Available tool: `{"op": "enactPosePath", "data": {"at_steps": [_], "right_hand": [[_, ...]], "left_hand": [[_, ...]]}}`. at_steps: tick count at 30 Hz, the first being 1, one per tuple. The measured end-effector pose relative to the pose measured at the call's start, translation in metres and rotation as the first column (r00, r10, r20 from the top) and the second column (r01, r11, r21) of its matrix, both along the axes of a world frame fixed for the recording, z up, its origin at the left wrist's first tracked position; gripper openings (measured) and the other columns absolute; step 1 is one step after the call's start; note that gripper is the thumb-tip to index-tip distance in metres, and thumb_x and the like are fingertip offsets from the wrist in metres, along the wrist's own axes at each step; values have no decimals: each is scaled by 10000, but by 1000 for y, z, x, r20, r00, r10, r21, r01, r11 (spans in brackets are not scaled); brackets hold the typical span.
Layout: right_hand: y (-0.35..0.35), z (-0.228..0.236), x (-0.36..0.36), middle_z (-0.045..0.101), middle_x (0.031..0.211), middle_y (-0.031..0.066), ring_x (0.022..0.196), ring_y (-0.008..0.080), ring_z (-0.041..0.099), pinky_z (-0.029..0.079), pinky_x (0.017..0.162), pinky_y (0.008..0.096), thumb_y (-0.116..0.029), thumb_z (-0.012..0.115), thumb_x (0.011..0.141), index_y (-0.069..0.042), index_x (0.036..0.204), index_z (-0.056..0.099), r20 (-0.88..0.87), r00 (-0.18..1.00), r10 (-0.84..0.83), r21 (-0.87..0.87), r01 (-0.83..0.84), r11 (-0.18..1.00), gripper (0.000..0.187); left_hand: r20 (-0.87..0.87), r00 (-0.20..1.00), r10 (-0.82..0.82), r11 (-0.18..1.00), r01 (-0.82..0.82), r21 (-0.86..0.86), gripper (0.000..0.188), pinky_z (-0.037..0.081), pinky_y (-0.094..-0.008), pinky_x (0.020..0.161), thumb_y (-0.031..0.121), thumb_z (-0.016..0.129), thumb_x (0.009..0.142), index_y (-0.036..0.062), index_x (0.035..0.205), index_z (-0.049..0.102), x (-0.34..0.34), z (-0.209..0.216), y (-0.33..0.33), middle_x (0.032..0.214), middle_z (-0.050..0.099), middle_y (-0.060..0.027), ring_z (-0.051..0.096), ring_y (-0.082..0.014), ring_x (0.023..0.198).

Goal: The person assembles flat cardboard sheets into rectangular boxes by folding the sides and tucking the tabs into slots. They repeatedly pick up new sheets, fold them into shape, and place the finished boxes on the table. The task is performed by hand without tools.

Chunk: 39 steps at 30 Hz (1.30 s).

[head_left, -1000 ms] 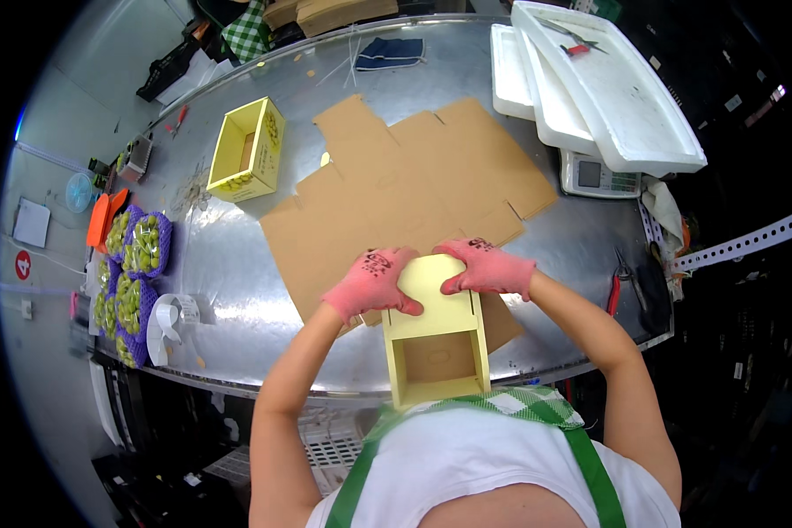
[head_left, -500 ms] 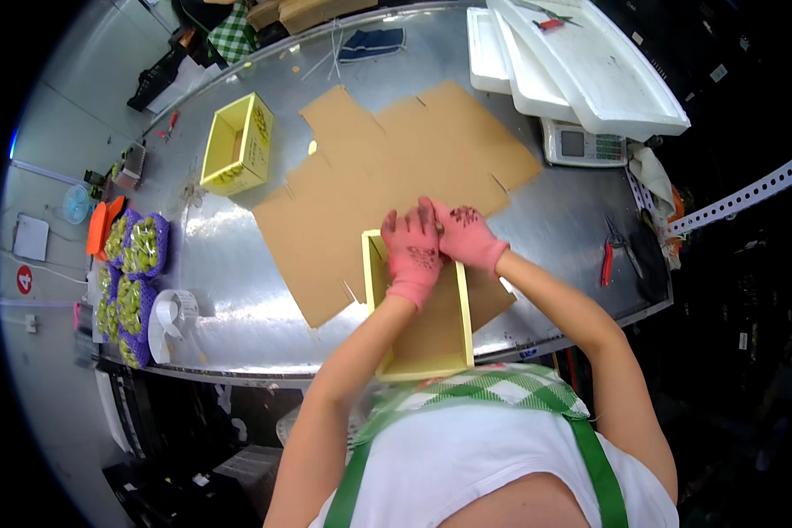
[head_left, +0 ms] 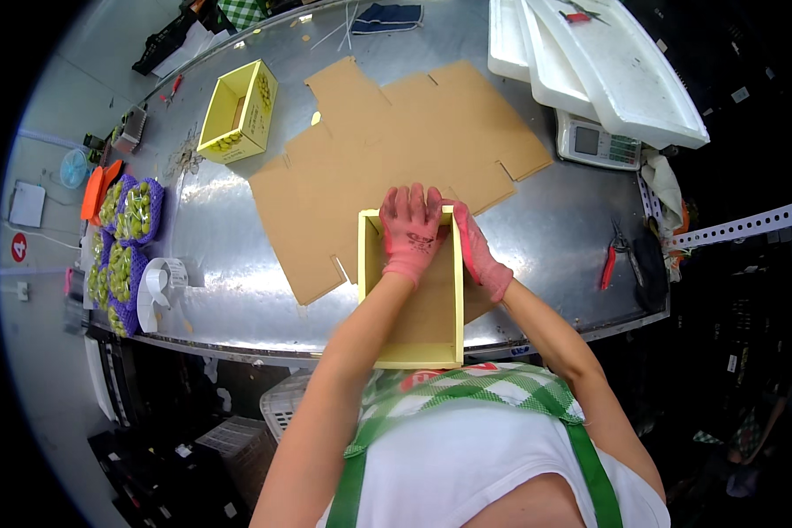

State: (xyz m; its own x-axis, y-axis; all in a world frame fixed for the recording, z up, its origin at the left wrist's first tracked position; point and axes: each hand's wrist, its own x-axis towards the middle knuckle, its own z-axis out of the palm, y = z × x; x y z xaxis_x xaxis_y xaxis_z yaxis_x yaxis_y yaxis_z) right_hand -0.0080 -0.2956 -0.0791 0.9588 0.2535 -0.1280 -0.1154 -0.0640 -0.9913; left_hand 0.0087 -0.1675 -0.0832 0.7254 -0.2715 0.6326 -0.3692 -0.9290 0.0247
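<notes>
An open-topped yellow cardboard box (head_left: 458, 299) with a brown inside sits at the table's near edge, against my apron. My left hand (head_left: 411, 231), in a pink glove with dark-stained fingertips, reaches inside it and hooks its fingers over the far end wall. Around the far right corner is my right hand (head_left: 480, 253), gloved the same way: its palm lies along the outside of the right wall and its fingertips meet the rim. Both thumbs are mostly hidden. Under the box's far end lies a flat brown cardboard blank (head_left: 396, 145) with cut slots and flaps.
Another yellow box (head_left: 253, 119) stands at the far left. Packs of green grapes (head_left: 136, 211) in purple net and a label roll (head_left: 156, 286) lie left. White foam trays (head_left: 607, 70) rest by a scale (head_left: 594, 141) at right, with red-handled snips (head_left: 609, 264) nearer.
My hands were together at the far right corner. The left has shifted to the middle of the far wall; the right has slid down the outside of the right wall. My view has shifted slightly.
</notes>
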Motion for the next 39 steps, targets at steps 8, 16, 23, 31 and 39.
{"op": "enactPosePath", "data": {"at_steps": [8,16,23,31,39], "right_hand": [[0,0,-3,442,1196,92,1120,200,381,254,998,318,-348,241,973,-83,1220,418,-175,984,-22,168,52,984,403],[-9,-5,19,421,1263,156,1195,286,377,290,993,331,-279,271,965,-26,1234,410,-66,997,-27,-152,16,988,395],[8,71,14,448,1202,152,1149,309,397,251,1000,420,-165,484,787,-44,1218,425,531,839,114,-729,384,566,452],[98,47,-3,313,1388,62,1300,262,258,99,1058,535,-219,438,862,-146,1371,249,240,788,567,-926,361,-110,548],[76,4,19,397,1247,73,1155,267,383,182,1027,538,-213,482,823,-205,1295,352,601,532,597,-784,538,311,490]], "left_hand": [[122,992,11,1000,-9,-16,412,372,-488,893,58,586,666,96,1065,492,1,-13,-5,1086,425,-79,416,-279,1010],[-138,988,71,997,-65,47,469,378,-490,890,159,650,662,97,1099,491,-1,8,-9,1048,459,-86,445,-272,995],[-239,878,-415,616,77,-784,337,393,-352,907,228,562,857,50,1137,504,-17,93,44,1132,509,-99,516,-242,1014],[-186,619,-763,-249,-547,-799,553,425,-275,802,486,287,942,19,1116,526,-1,-44,83,981,571,-29,512,-121,898],[4,677,-736,-502,-542,-674,497,456,-272,741,492,302,937,64,1034,535,-14,-42,61,936,554,-10,529,-115,866]]}}
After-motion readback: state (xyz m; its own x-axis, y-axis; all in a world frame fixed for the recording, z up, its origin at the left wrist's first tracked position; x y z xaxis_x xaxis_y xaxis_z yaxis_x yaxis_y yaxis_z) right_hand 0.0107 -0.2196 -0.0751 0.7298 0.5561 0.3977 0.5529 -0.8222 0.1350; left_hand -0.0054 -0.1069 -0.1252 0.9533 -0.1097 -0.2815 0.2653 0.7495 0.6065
